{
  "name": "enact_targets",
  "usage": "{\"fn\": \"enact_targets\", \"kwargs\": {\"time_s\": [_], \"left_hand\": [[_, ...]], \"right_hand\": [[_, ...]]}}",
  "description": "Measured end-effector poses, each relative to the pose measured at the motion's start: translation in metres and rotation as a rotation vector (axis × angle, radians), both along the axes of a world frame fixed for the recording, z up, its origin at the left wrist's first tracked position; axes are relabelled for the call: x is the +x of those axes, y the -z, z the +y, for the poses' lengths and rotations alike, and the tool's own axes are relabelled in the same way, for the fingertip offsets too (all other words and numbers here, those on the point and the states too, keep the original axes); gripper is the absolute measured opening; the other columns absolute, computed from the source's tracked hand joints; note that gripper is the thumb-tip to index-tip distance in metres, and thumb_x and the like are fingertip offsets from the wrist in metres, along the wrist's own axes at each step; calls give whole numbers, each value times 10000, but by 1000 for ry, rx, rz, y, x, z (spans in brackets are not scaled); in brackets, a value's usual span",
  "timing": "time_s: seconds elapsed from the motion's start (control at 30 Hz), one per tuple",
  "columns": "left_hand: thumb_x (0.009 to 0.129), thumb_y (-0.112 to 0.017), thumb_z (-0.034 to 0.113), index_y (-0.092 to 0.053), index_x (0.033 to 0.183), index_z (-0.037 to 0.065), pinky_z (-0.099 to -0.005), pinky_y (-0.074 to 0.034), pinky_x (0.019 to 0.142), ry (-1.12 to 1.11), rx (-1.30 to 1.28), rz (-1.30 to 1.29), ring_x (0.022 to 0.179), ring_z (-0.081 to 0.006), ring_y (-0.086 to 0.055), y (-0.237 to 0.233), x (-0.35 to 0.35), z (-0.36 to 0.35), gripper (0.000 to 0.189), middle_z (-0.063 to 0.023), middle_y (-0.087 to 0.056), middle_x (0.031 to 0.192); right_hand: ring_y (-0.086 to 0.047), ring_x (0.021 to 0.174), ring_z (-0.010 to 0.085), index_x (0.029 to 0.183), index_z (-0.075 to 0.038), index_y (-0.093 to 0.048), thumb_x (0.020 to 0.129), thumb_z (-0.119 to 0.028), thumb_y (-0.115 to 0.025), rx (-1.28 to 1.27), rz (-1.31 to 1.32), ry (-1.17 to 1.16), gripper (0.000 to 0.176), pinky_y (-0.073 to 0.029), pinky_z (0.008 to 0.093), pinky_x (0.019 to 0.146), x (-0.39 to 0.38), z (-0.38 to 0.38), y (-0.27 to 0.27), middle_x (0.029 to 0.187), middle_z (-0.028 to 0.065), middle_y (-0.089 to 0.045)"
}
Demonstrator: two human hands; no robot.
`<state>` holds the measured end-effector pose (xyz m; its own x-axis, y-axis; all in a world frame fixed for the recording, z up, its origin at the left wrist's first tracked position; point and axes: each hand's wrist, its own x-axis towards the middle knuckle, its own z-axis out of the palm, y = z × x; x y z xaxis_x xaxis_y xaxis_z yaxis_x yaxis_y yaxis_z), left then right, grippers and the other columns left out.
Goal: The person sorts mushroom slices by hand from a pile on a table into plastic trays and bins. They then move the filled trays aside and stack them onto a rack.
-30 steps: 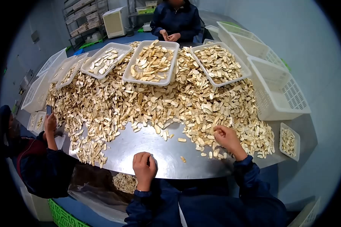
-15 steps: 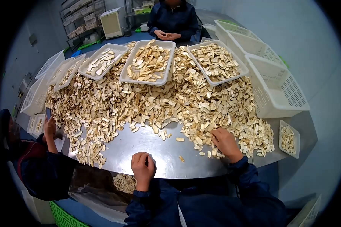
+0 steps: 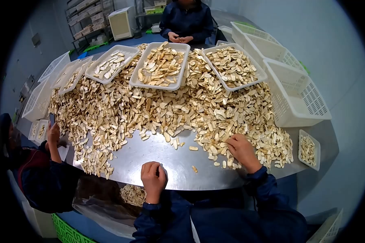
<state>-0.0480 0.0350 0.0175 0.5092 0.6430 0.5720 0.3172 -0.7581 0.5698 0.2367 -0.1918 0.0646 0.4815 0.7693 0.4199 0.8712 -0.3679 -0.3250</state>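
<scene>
A large heap of pale dried slices with brownish edges [image 3: 162, 109] covers most of the steel table [image 3: 138, 170]. My right hand [image 3: 243, 152] is at the heap's near right edge, its fingers drawn together on a pale slice [image 3: 226, 137]. Close to the table's front edge, my left hand [image 3: 153, 180] is closed with curled fingers; whatever it holds, if anything, is hidden. A few loose slices lie between my hands, among them a small brownish slice [image 3: 194, 169].
Shallow white trays of slices, including a middle tray [image 3: 176, 86], rest on the heap. White perforated crates [image 3: 288, 115] line the right side. A small tray [image 3: 317, 156] sits far right. One co-worker [image 3: 186, 20] is opposite; another person [image 3: 44, 174] is at left holding a phone.
The view has shifted very slightly. My right hand's fingers have moved a little on the slices; my left hand stays in place, closed.
</scene>
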Motion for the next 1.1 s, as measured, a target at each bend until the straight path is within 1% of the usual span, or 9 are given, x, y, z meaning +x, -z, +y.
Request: {"fn": "enact_targets", "kwargs": {"time_s": [0.2,0.4,0.5,0.7,0.83,0.87,0.97,1.03,1.1], "left_hand": [[792,-659,4,-673,847,11,-417,-518,768,-6,-2,0,868,-327,-631,2,0,1,57,-123,-666,897],[794,-660,9,-671,841,14,-418,-517,768,-4,13,-6,868,-327,-631,4,0,0,49,-118,-666,895],[795,-659,9,-669,839,16,-419,-516,765,-4,11,-3,866,-327,-631,1,1,0,46,-118,-666,894],[796,-657,8,-665,833,20,-418,-517,758,-8,11,0,855,-325,-632,0,1,-1,40,-118,-667,889],[794,-658,9,-671,837,20,-420,-517,759,-14,-9,2,858,-331,-632,-1,0,-2,46,-122,-669,888],[794,-657,9,-676,841,17,-420,-517,765,-12,-15,5,866,-333,-631,-1,0,-2,51,-126,-669,895],[795,-657,10,-681,844,15,-420,-518,771,-7,-5,1,874,-336,-630,-2,1,-2,55,-131,-670,902],[797,-657,10,-682,844,15,-420,-518,769,-9,-6,4,873,-336,-630,-3,0,-3,54,-131,-671,902],[799,-659,10,-684,845,15,-419,-518,767,-11,-15,8,872,-336,-631,-5,0,-4,53,-131,-671,902]], "right_hand": [[-615,930,266,988,-135,-720,829,-107,-717,-136,-70,24,162,-534,379,705,0,4,-2,909,42,-592],[-636,874,277,1004,-127,-734,823,-96,-733,-7,-83,11,184,-540,373,690,5,2,10,895,53,-629],[-656,785,210,1027,-97,-735,864,-99,-730,182,99,38,163,-533,319,669,11,1,22,860,45,-662],[-589,744,74,1056,-20,-697,943,-140,-694,266,1160,73,164,-477,235,643,15,-1,4,860,-12,-662],[-570,732,77,1038,-38,-694,950,-191,-692,-57,1248,-159,176,-460,227,650,5,7,-33,843,-11,-666],[-564,747,78,1051,-51,-696,950,-210,-687,-238,1116,-368,189,-461,235,663,17,7,-31,883,-7,-668],[-579,768,86,1060,-67,-707,951,-232,-674,-410,929,-436,200,-473,227,671,35,22,-84,948,7,-669],[-606,797,97,1197,-60,-661,957,-237,-666,89,996,-259,298,-492,221,695,61,33,-109,996,20,-672],[-625,880,108,1345,-24,-553,959,-222,-676,577,905,-51,451,-519,234,741,80,50,-139,1077,44,-660]]}}
